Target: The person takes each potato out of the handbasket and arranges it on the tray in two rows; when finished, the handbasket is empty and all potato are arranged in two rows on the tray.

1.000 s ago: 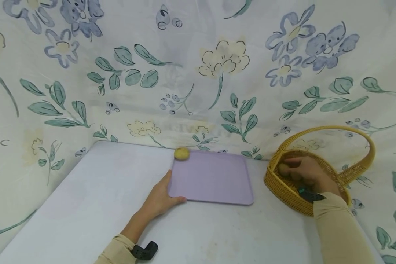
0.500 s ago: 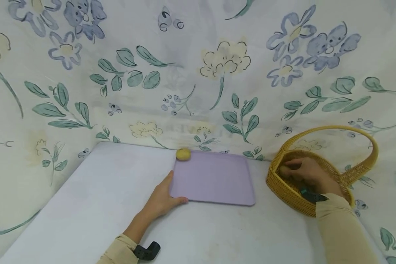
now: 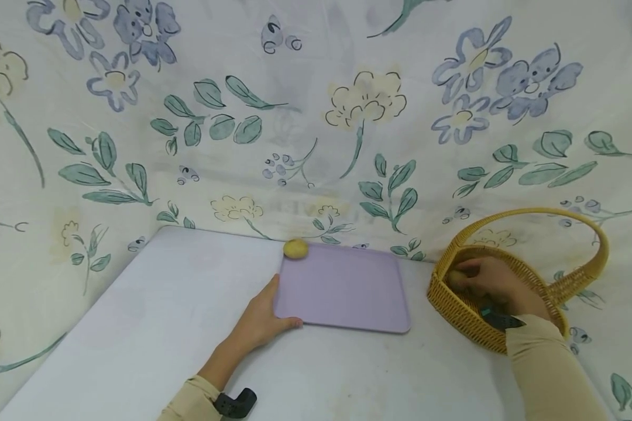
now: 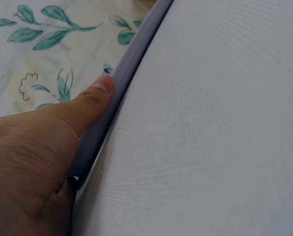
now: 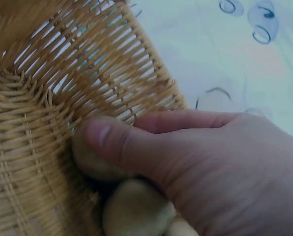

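A yellow potato [image 3: 296, 249] sits on the far left corner of the lilac tray [image 3: 347, 289]. At the tray's near left corner rests my left hand [image 3: 258, 318], thumb along the front edge and fingers along the left side. My right hand [image 3: 497, 283] reaches down into the wicker basket [image 3: 469, 327] at the right. Its thumb and fingers grip a potato [image 5: 99, 160] by the basket wall; the fingertips behind it are hidden. Right below, another potato [image 5: 136, 209] shows in the right wrist view, with a third partly covered by the hand.
The basket's tall arched handle [image 3: 537, 211] rises over my right hand. Behind the white table [image 3: 189, 280] hangs a flowered cloth [image 3: 295, 117]. Left of the tray lies bare tabletop, and a strip of it separates tray and basket.
The view has shifted slightly, so everything sits a little farther right and lower. My right hand stays in the basket on the potato, and my left hand stays at the tray corner.
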`<state>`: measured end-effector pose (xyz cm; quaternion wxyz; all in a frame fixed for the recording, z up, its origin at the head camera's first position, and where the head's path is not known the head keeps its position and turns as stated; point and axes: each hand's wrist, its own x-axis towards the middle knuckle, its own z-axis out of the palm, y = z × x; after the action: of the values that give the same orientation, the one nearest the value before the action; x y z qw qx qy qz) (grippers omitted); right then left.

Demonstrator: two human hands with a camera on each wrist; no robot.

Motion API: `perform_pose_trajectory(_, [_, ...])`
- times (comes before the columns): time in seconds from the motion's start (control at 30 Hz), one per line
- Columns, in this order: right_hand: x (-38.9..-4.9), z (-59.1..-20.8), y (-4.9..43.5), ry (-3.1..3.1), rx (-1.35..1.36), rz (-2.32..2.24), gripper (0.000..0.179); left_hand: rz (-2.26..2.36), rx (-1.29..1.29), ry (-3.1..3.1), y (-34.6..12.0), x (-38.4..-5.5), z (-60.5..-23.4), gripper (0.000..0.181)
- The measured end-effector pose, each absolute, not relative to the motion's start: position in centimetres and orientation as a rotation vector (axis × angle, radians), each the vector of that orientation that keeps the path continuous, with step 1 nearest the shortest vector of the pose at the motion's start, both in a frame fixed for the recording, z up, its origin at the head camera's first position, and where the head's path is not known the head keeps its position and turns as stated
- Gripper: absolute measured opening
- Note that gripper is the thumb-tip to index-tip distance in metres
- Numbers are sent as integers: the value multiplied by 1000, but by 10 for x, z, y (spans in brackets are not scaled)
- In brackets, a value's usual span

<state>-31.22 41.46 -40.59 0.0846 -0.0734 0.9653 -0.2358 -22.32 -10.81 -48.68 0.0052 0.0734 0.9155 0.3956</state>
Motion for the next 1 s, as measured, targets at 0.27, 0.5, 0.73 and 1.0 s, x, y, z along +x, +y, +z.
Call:
perform_pose_trajectory(0.27, [-312, -401, 408, 2934, -293, -510, 50, 1241, 230, 2845, -106, -222, -487, 124])
perform_pose_trajectory(0.5, [-316, -401, 405, 2918, -343, -506, 45, 1240, 225, 2847, -107, -221, -488, 124])
perform_pose_trajectory(0.73, [-322, -403, 406, 2927, -334, -478, 48, 1233, 228, 2852, -107, -221, -487, 124])
perform_pose_trajectory(1.0, [-320, -404, 406, 2915, -310, -552, 46, 1219, 232, 2863, -108, -222, -485, 124])
